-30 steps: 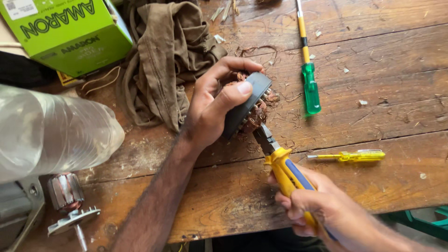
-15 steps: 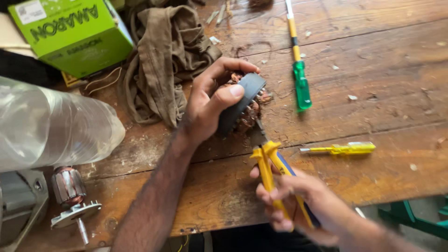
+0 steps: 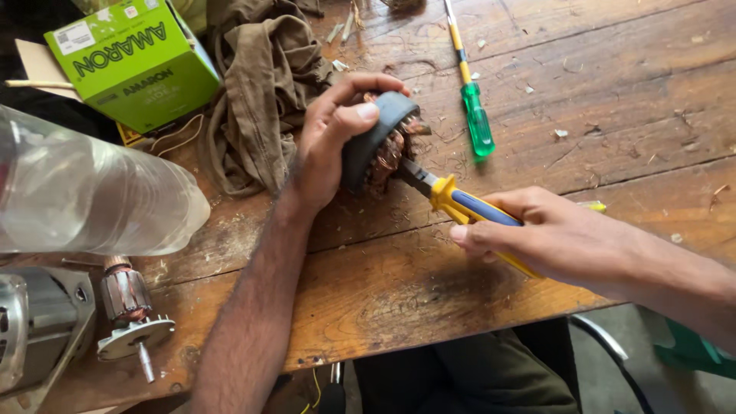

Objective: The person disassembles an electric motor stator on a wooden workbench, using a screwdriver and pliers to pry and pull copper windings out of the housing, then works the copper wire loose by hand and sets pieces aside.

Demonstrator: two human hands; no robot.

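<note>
My left hand (image 3: 330,146) grips a dark round motor stator (image 3: 376,138) with copper windings showing, held on edge on the wooden workbench (image 3: 583,100). My right hand (image 3: 552,234) holds pliers with yellow and blue handles (image 3: 460,205). The pliers' jaws reach into the copper windings at the stator's lower right side.
A green-handled screwdriver (image 3: 475,115) lies beyond the stator. A brown rag (image 3: 257,92) and a green box (image 3: 134,61) sit at the back left. A clear plastic bottle (image 3: 84,192) lies at left, with a motor armature (image 3: 126,307) and metal housing (image 3: 34,330) below it.
My right hand opened the pliers' handles while drawn back, then closed them and pushed the jaws back into the windings. A yellow screwdriver is now mostly hidden behind that hand.
</note>
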